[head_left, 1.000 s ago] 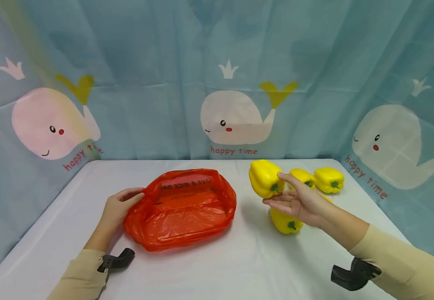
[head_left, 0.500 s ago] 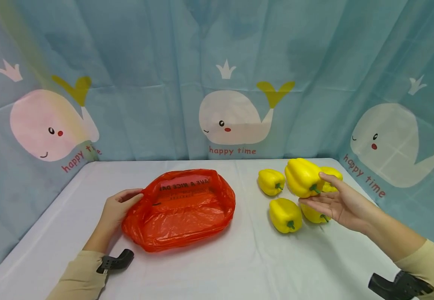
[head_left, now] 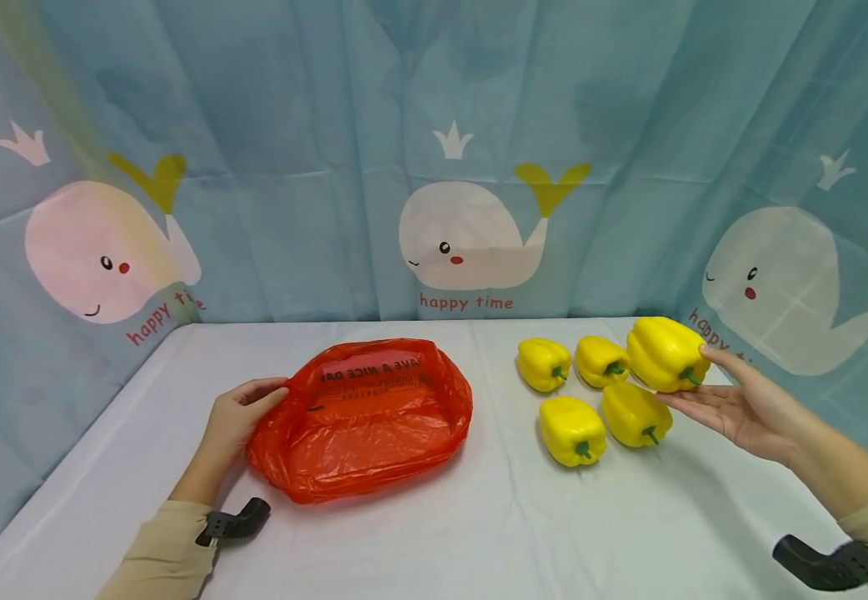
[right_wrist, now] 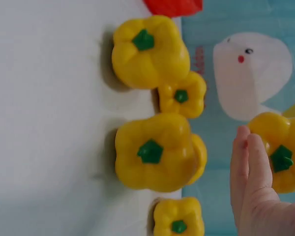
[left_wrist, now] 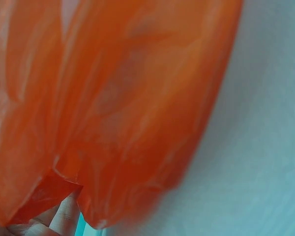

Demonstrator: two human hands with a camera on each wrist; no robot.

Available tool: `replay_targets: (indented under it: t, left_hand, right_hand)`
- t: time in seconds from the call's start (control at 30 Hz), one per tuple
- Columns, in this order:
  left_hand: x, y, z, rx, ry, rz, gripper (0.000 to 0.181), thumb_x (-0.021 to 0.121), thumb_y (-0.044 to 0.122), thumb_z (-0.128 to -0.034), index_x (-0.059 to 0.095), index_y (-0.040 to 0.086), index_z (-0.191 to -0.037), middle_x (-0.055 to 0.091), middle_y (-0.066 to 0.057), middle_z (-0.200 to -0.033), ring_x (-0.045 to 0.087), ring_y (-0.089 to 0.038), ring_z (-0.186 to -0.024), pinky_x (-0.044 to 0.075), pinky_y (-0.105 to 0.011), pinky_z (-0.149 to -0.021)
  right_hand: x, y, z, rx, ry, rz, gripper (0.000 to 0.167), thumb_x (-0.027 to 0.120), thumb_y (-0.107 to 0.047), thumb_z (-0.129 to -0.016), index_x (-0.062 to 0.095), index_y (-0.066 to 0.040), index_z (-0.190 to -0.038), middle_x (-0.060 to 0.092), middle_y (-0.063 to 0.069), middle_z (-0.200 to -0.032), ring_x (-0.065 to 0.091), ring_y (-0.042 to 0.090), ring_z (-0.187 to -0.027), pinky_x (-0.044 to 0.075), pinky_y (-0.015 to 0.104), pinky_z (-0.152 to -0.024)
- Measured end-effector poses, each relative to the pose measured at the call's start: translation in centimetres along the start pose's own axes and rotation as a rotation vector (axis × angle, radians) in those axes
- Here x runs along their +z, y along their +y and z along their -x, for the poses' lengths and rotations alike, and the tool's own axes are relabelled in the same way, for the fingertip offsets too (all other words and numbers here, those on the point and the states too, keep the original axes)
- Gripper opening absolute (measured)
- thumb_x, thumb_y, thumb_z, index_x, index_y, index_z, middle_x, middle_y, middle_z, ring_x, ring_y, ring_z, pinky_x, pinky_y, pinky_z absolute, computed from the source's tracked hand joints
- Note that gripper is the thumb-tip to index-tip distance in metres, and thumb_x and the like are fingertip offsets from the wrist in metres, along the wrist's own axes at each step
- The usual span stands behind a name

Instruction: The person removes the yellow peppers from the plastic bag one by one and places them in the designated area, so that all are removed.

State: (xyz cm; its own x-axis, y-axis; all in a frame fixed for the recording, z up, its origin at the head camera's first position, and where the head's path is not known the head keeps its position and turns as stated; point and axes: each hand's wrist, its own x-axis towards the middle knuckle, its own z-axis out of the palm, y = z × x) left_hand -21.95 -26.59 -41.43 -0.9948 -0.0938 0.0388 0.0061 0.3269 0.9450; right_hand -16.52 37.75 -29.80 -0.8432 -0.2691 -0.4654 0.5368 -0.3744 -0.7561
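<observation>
My left hand (head_left: 237, 421) pinches the left edge of a red plastic bag (head_left: 359, 446), which stands with its mouth spread wide and printed lettering inside. In the left wrist view, the bag (left_wrist: 137, 123) covers most of that hand. At the right my right hand (head_left: 749, 417) holds a yellow bell pepper (head_left: 665, 354) above the table, thumb at its upper side and fingers beneath. Several more yellow peppers lie close by, among them a front-left pepper (head_left: 572, 431) and a front-right pepper (head_left: 636, 414). In the right wrist view, the held pepper (right_wrist: 287, 152) shows its green stem.
Two further peppers stand at the back, a left pepper (head_left: 543, 364) and a middle pepper (head_left: 602, 361). A white-covered table (head_left: 434, 550) lies beneath everything. Behind it hangs a blue whale-print curtain (head_left: 291, 250). Black wrist cameras sit on both sleeves.
My right hand has carried the held pepper rightward, from left of the group to its right side, uncovering other peppers. My left hand and the bag stay put.
</observation>
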Motion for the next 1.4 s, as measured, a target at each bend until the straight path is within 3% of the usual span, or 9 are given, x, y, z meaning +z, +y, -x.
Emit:
replay_targets:
  t: [0.23, 0.4, 0.73, 0.9, 1.1, 1.4]
  left_hand:
    - [0.0, 0.0, 0.1, -0.013, 0.007, -0.021, 0.060, 0.065, 0.046, -0.0936, 0.060, 0.001, -0.133, 0.061, 0.033, -0.094, 0.056, 0.010, -0.096, 0.051, -0.007, -0.081]
    - [0.0, 0.0, 0.1, -0.020, 0.001, -0.011, 0.059, 0.065, 0.046, -0.0937, 0.060, 0.003, -0.133, 0.061, 0.032, -0.096, 0.056, 0.009, -0.097, 0.051, -0.008, -0.081]
    - [0.0, 0.2, -0.2, -0.036, -0.001, -0.041, 0.060, 0.064, 0.047, -0.0942, 0.059, 0.003, -0.136, 0.060, 0.032, -0.097, 0.054, 0.009, -0.097, 0.051, -0.008, -0.081]
    - [0.0, 0.2, -0.2, -0.024, -0.002, -0.023, 0.059, 0.064, 0.043, -0.0950, 0.058, 0.002, -0.136, 0.062, 0.032, -0.096, 0.055, 0.010, -0.095, 0.051, -0.007, -0.080]
    - [0.1, -0.1, -0.2, -0.015, 0.004, -0.018, 0.059, 0.066, 0.044, -0.0941, 0.059, 0.001, -0.134, 0.062, 0.033, -0.094, 0.056, 0.009, -0.095, 0.052, -0.008, -0.080]
    - [0.0, -0.1, 0.1, -0.028, 0.008, -0.031, 0.060, 0.065, 0.046, -0.0938, 0.060, 0.002, -0.134, 0.061, 0.030, -0.097, 0.055, 0.009, -0.096, 0.052, -0.008, -0.081]
  right_hand:
    - [-2.7, 0.2, 0.0, 0.027, 0.002, -0.021, 0.057, 0.039, -0.048, -0.104, 0.012, -0.013, -0.141, 0.067, 0.018, -0.110, 0.070, 0.032, -0.107, 0.050, 0.034, -0.104]
    - [-4.7, 0.7, -0.1, 0.033, 0.031, -0.009, 0.059, 0.038, -0.048, -0.104, 0.012, -0.010, -0.140, 0.066, 0.017, -0.108, 0.071, 0.033, -0.105, 0.050, 0.034, -0.103]
    - [-7.6, 1.8, -0.6, 0.059, 0.185, 0.090, 0.059, 0.043, -0.050, -0.102, 0.021, -0.002, -0.127, 0.067, 0.014, -0.098, 0.074, 0.028, -0.095, 0.054, 0.033, -0.097]
    - [-8.5, 2.0, -0.9, 0.094, 0.232, 0.101, 0.084, 0.042, -0.054, -0.100, 0.007, 0.013, -0.137, 0.066, 0.013, -0.095, 0.074, 0.028, -0.092, 0.054, 0.031, -0.097]
    - [-9.1, 2.6, -1.6, 0.140, 0.255, 0.041, 0.109, 0.042, -0.058, -0.098, -0.025, 0.013, -0.146, 0.065, 0.015, -0.091, 0.074, 0.030, -0.092, 0.052, 0.029, -0.100]
    - [-9.2, 2.9, -2.2, 0.169, 0.249, 0.034, 0.115, 0.041, -0.063, -0.096, -0.025, 0.017, -0.145, 0.069, 0.019, -0.092, 0.074, 0.028, -0.091, 0.052, 0.027, -0.099]
